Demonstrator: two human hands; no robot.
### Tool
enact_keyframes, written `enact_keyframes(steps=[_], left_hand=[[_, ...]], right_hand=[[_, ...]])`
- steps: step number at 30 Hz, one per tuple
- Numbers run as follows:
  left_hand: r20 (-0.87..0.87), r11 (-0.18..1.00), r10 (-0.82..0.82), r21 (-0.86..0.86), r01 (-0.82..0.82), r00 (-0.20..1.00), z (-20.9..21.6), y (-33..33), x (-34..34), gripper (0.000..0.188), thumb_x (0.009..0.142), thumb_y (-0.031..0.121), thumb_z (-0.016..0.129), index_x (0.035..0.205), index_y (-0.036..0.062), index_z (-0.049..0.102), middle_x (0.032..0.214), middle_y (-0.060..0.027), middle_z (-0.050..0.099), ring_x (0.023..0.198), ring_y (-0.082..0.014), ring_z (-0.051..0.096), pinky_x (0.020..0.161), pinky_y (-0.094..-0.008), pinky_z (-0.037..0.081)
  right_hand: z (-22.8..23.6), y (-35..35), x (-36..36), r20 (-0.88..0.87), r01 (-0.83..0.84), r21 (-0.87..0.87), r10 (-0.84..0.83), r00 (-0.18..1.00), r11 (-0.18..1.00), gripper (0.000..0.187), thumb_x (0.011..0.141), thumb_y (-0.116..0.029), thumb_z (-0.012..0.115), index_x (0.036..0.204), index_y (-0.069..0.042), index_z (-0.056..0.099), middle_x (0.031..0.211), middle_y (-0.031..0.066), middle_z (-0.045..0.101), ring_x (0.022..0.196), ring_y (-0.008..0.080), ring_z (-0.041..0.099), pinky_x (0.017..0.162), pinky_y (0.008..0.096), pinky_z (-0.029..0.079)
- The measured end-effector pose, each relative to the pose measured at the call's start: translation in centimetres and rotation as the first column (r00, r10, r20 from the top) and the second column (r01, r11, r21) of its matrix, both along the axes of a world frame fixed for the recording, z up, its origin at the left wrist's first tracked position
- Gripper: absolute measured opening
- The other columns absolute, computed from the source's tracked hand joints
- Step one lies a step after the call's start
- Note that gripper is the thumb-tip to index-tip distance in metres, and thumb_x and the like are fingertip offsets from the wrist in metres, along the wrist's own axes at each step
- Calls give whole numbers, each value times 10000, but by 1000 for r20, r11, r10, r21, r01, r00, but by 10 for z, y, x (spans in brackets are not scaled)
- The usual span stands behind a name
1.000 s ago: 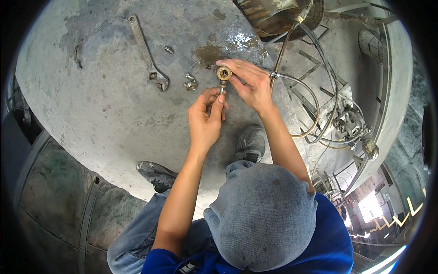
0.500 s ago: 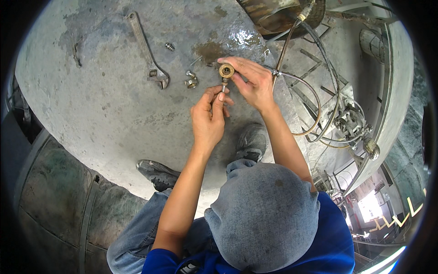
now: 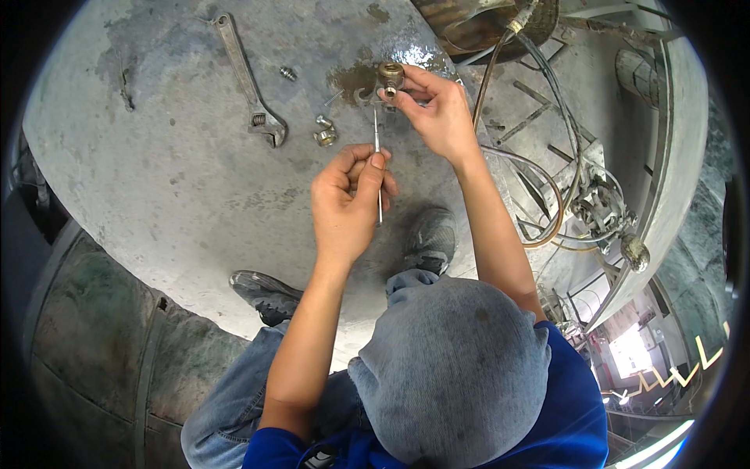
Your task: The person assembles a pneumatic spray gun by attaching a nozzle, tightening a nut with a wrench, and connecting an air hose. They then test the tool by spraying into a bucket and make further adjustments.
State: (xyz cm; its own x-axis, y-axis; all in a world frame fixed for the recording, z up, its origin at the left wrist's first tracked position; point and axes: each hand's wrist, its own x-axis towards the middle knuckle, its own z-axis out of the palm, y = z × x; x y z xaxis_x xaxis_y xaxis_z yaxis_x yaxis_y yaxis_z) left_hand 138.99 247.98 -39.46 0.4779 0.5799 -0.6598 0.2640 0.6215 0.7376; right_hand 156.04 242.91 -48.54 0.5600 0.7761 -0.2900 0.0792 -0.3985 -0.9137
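- Grip of the left hand (image 3: 351,191): closed in a pinch, thumb against fingers, on the shank of a thin metal rod (image 3: 377,141).
- Rod attitude: near vertical in the frame, upper centre; the tip points up and the tail extends below the fingers.
- Grip of the right hand (image 3: 437,113): closed on a brass-coloured fitting (image 3: 391,72), thumb at its lower right side, fingers at its right. Contact behind the fitting cannot be seen.
- Fitting position: upper centre of the frame, round opening uppermost, short stub directed toward the lower edge.
- Clearance: the rod tip lies just below and to the left of the stub, apart from it.
- Grey surface (image 3: 195,180): spreads beneath both hands and carries the loose parts.
- Adjustable wrench (image 3: 241,70): upper left, handle end toward the top edge, head toward the lower right.
- Threaded piece (image 3: 288,73): right of the wrench handle.
- Metal nut (image 3: 325,138): right of the wrench head, a small fastener (image 3: 323,121) just above it.
- Brown wet patch (image 3: 348,78): left of the fitting.
- Hoses (image 3: 580,144): upper right, running down toward a metal assembly (image 3: 601,209).
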Motion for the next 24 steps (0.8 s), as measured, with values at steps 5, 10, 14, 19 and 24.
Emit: enact_keyframes(steps=[5, 10, 14, 19, 24], left_hand=[[-48, 995, -100, 17, 101, 994, 15, 20, 0, 239, 1030, 153, 640, 1081, -78, 677, 696, -78, 676, 572, -101, 581, 523, -237, 435], [-41, 995, -95, -3, 95, 995, 13, 25, 6, 261, 1023, 151, 646, 1081, -102, 673, 709, -93, 689, 582, -115, 595, 550, -251, 461], [-25, 996, -84, -15, 84, 996, 8, 24, 4, 244, 1019, 141, 654, 1072, -96, 677, 709, -94, 695, 575, -117, 601, 552, -254, 467], [28, 997, -61, 38, 60, 998, 0, 20, -6, 248, 1011, 149, 672, 1102, -81, 687, 815, -96, 714, 693, -131, 634, 654, -270, 505], [-42, 997, -13, 72, 16, 999, -4, 13, -22, 208, 1000, 160, 696, 1078, -30, 729, 893, -39, 718, 811, -108, 615, 770, -269, 486]], right_hand=[[5, -1, -4, -337, 39, -54, -55, 940, 998, 287, 929, -126, 762, 1185, 1, 737, 935, 74, 791, 785, 80, 671, 701, 257, 533], [15, -1, -3, -376, -16, -184, -56, 925, 983, 280, 930, -131, 775, 1163, 21, 743, 892, 55, 773, 764, 71, 646, 693, 244, 516], [21, -4, -2, -387, 6, -197, -83, 918, 980, 289, 925, -130, 780, 1166, 26, 740, 864, 43, 762, 753, 66, 636, 688, 243, 510], [11, -9, -5, -401, 77, -149, -131, 906, 986, 350, 892, -147, 813, 1180, 36, 733, 852, 49, 759, 777, 86, 661, 713, 266, 526], [-9, -11, -3, -62, 90, -204, -104, 993, 975, 363, 844, -152, 840, 1134, 41, 738, 892, 80, 767, 812, 161, 698, 737, 315, 543]])
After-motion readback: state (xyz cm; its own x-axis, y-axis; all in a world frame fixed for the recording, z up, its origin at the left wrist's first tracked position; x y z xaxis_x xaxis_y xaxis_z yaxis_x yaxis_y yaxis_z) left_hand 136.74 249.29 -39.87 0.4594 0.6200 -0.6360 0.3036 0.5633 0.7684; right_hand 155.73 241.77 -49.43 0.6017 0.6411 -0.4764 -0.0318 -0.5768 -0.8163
